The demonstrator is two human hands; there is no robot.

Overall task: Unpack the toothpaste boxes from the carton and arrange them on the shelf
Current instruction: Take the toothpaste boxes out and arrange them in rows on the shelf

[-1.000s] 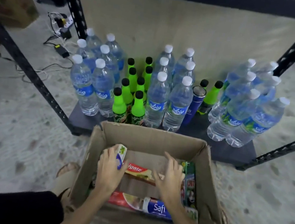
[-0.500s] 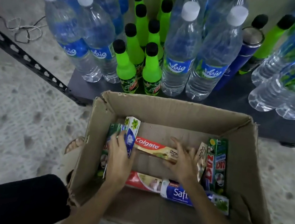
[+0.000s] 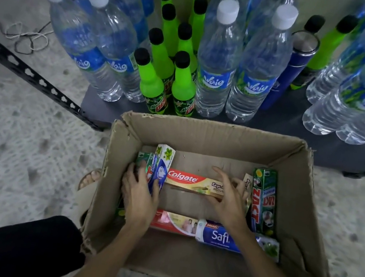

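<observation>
Both forearms reach down and forward, the left hand (image 3: pixel 139 195) curled with its fingers wrapped closed, the right hand (image 3: pixel 227 197) spread flat, fingers splayed.

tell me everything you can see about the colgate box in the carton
The long red and cream cardboard Colgate toothpaste box lies flat, label up, crosswise in the far half of the brown cardboard carton. It looks closed and undamaged. Its right end is under the fingers of the right hand, grip not clearly closed. Its left end meets the blue and white box held by the left hand.
</observation>
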